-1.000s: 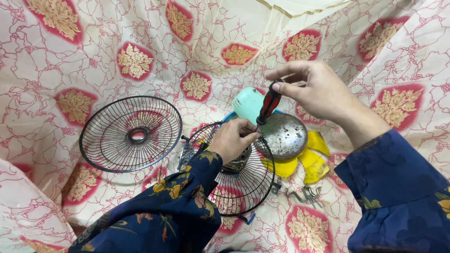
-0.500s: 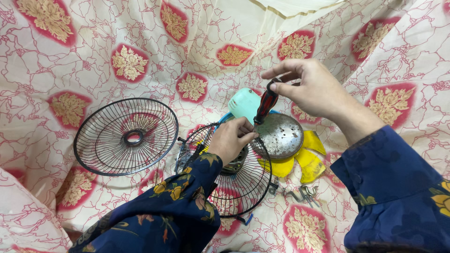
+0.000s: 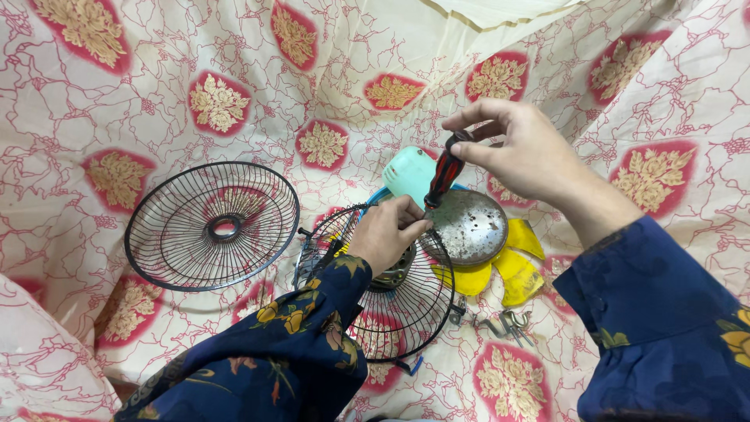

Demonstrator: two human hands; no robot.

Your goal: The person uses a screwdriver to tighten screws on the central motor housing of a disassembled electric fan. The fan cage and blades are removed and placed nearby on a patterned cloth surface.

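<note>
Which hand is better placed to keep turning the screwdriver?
Right. The right hand already grips the red-and-black screwdriver by its handle, while the left hand rests on the wire fan guard.

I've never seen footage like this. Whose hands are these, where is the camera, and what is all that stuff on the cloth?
The one view comes from a camera on a person's head, looking down at their own hands. The right hand holds a red-and-black screwdriver upright. The left hand rests on the motor at the middle of a wire fan guard. On the flowered cloth lie a second wire guard, a round metal cover, a yellow fan blade, a pale green housing and small metal clips.
</note>
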